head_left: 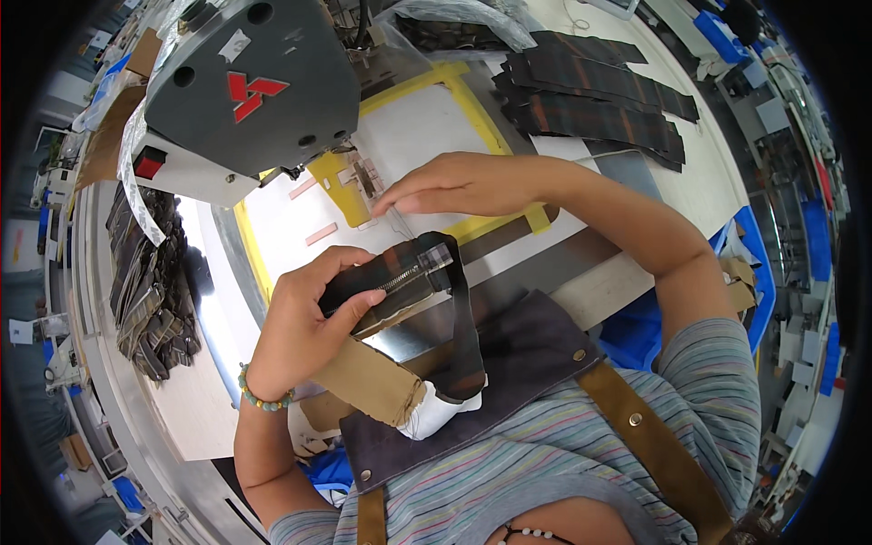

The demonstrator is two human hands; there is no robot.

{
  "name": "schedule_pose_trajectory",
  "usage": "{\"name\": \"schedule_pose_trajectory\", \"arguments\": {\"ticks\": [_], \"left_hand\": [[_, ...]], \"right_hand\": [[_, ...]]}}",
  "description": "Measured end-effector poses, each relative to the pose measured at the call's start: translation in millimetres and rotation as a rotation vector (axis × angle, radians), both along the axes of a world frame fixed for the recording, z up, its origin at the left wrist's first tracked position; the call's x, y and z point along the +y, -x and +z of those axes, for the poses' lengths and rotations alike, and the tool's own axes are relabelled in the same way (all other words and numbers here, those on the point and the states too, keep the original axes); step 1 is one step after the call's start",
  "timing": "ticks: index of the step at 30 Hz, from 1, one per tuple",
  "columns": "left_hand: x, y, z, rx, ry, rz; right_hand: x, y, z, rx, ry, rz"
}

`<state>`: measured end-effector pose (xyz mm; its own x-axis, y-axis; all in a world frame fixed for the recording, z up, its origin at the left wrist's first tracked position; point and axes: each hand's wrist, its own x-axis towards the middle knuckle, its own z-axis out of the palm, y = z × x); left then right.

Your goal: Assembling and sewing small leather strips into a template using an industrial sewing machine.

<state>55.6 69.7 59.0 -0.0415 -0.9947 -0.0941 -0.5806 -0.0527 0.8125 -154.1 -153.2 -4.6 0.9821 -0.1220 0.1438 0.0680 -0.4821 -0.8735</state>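
Observation:
My left hand (313, 313) is closed on a dark plaid fabric piece (391, 277) with a metal zipper along it, thumb on top and fingers around the far side. A narrow dark plaid strip (466, 336) loops down from its right end toward my lap. My right hand (468, 184) reaches in from the right with its fingers stretched out, seen from the side, nothing visible in it. Its fingertips are just right of a yellow plate (338, 188) with a small metal fitting, below the sewing machine head (254, 86). Loose pale threads hang below those fingertips.
Layered dark plaid strips (590, 100) lie at the back right. A heap of dark fabric pieces (150, 282) is at the left. Yellow tape (477, 109) edges the white work plate. A brown cardboard strip (372, 381) and a white bundle (440, 413) are near my apron.

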Motion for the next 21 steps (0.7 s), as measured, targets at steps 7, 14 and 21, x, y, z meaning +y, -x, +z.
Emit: {"name": "schedule_pose_trajectory", "arguments": {"ticks": [7, 14, 21], "left_hand": [[12, -32, -7, -0.099, 0.047, 0.126], [5, -37, -13, -0.150, 0.062, 0.123], [-9, 15, -11, -0.175, 0.352, 0.095]], "right_hand": [[-16, -11, 14, 0.207, 0.496, 0.129], [13, -1, 25, 0.482, 0.855, -0.139], [45, 50, 31, -0.265, 0.102, -0.217]]}}
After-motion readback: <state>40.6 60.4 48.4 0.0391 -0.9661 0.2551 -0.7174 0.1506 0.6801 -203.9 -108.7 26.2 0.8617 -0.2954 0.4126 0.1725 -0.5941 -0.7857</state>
